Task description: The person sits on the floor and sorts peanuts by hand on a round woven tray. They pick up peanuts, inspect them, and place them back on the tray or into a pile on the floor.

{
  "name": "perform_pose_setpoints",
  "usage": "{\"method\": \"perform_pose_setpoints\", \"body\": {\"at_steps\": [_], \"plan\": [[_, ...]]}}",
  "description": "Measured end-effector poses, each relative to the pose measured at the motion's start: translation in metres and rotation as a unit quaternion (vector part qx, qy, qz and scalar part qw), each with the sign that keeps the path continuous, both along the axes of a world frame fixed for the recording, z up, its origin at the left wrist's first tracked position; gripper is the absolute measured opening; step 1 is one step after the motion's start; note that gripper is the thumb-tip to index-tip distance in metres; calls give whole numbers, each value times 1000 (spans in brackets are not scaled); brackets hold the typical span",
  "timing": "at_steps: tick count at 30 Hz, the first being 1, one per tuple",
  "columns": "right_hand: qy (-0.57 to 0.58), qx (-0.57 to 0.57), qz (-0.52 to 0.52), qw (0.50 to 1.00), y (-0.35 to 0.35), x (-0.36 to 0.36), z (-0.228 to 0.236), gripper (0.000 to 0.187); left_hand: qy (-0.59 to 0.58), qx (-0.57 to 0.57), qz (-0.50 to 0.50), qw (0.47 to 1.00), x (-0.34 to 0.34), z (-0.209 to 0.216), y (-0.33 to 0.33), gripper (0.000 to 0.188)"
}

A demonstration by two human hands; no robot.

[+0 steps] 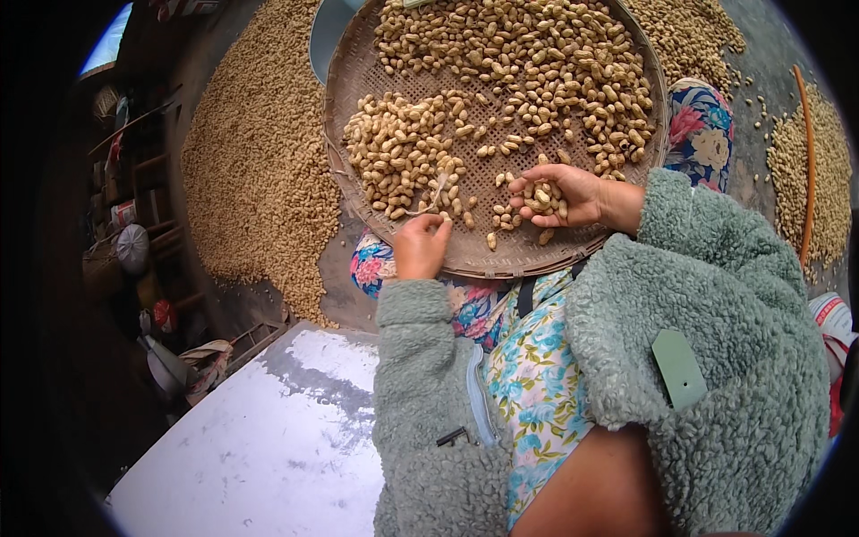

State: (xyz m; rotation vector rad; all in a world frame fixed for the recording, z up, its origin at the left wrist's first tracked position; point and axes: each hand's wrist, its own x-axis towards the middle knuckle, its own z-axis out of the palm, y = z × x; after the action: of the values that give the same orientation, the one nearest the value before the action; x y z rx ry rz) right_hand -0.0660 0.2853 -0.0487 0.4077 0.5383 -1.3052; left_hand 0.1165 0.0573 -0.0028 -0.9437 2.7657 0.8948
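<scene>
Several peanuts lie cupped in the right hand's half-closed grip over the woven tray.

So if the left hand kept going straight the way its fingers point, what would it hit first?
Most likely the smaller heap of peanuts on the woven tray. The left hand points up the picture from the tray's near rim, though its height above the tray is hard to judge.

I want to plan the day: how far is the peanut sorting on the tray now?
Two heaps already lie apart on the woven tray. The right hand holds several peanuts; the left hand pinches at the rim. Loose peanuts between the heaps and large spreads on the ground remain.
</scene>
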Motion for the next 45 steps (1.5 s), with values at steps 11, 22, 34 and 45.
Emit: {"method": "perform_pose_setpoints", "body": {"at_steps": [11, 22, 34, 45], "plan": [[0, -2, -1, 1000, 0, 0, 3, 29, 114, 312, 161, 929, 3, -3, -18, 13], [12, 7, -1, 1000, 1, -1, 4, 27, 46, -76, -21, 996, -13, -3, -12, 18], [16, -1, -11, 1000, 1, -4, 2, 26, 307, 274, 187, 892, -44, 101, -108, 9], [31, 6, 1, 999, 0, -3, 2, 26, -51, 6, -23, 998, -33, 13, -27, 40]]}}
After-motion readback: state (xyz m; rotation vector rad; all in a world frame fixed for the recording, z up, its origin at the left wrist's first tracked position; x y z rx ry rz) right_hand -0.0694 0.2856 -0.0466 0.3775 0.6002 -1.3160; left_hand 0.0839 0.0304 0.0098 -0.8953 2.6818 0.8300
